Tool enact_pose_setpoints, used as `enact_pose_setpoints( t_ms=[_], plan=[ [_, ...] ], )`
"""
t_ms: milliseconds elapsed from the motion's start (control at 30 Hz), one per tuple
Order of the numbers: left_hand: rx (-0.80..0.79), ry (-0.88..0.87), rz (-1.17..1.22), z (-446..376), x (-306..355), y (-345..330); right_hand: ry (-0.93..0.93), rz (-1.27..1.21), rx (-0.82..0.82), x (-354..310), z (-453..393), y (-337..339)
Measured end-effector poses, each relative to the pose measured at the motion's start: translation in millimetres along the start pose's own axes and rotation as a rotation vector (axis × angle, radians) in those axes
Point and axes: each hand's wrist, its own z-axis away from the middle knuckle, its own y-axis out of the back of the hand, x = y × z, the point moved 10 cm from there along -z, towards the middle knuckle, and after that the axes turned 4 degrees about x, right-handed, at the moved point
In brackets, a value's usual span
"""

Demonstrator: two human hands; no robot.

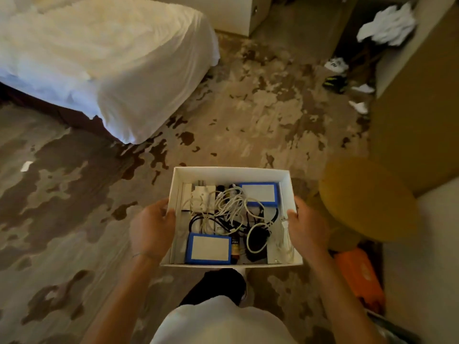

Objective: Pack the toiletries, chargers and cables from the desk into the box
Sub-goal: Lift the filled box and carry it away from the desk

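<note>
i held the white box (231,173) level, left hand (151,227) and right hand (308,227) fingers curled over its sides, keeping the cables (231,207) from sliding.

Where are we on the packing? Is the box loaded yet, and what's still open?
Looks mostly done: the white box already holds white cables, a black charger and two blue-edged packs. In hand: left hand and right hand grip its sides, carrying it over the carpet. The desk is out of view, so leftovers can't be checked.
</note>
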Motion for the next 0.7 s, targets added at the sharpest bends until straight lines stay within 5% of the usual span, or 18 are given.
enact_pose_setpoints(
  t_ms=[700],
  plan=[
    [-0.338, -0.33, 0.04, -106.4, 301.9, -292.6, -0.436, 0.076, 0.103, 225.8, -193.0, 109.7]
  ],
)
